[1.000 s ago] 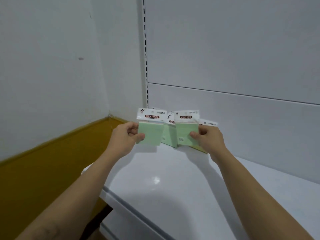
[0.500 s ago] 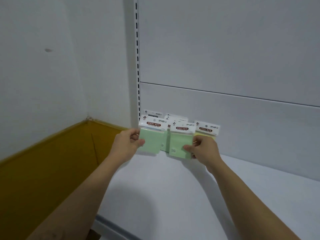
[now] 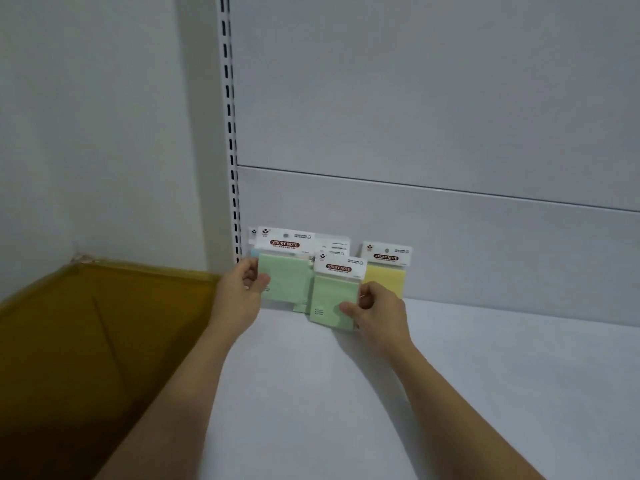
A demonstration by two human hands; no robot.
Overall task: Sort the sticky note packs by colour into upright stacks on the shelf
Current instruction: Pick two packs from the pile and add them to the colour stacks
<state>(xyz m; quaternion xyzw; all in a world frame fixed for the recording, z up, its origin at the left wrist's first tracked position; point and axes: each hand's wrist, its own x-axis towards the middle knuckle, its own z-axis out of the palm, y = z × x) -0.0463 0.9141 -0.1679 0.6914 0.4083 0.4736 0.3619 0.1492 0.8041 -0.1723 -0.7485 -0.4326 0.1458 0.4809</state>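
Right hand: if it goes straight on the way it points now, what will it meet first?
Probably the green packs standing behind the pack it holds, then the back panel. The right hand points forward and slightly left; depth is unclear.

"STICKY NOTE" in white on red ovals, on white header cards of left green pack (image 3: 284,277), right green pack (image 3: 334,299), yellow pack (image 3: 385,278), smaller print unreadable

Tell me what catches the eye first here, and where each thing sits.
Two green packs stand out against the white shelf: the left hand grips the left green pack near the back corner, and the right hand pinches the right green pack beside it. A yellow pack stands upright against the back panel, right of both. An ochre surface fills the lower left.
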